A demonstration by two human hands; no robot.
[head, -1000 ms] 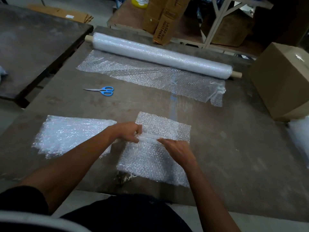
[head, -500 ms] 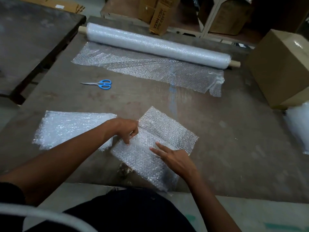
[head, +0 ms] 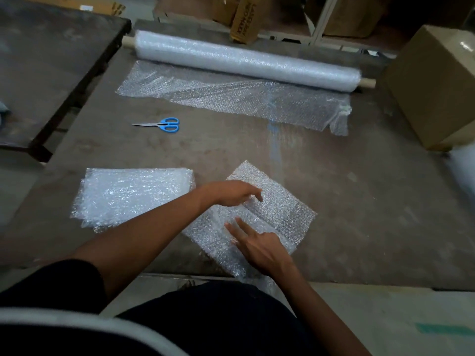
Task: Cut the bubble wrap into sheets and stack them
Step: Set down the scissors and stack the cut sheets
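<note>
A cut bubble wrap sheet (head: 280, 209) lies skewed at the table's near edge, one corner hanging over it. My left hand (head: 231, 192) hovers over the sheet's left part with loosely curved fingers and holds nothing. My right hand (head: 257, 246) lies on the sheet's near part with straight, spread fingers. To the left sits a stack of cut sheets (head: 131, 194). The bubble wrap roll (head: 244, 60) lies across the far side, its loose end (head: 231, 98) spread toward me. Blue-handled scissors (head: 162, 124) lie shut between the roll and the stack.
The worn wooden table (head: 372, 201) carries a cardboard box (head: 437, 83) at its far right. More white wrap (head: 465, 173) shows at the right edge. A second dark table (head: 51, 60) stands to the left across a gap. Cartons stand behind the roll.
The sheet has turned to lie skewed and flatter. My left hand has let go of its folded edge and lifted. My right hand's fingers have straightened and spread on the sheet.
</note>
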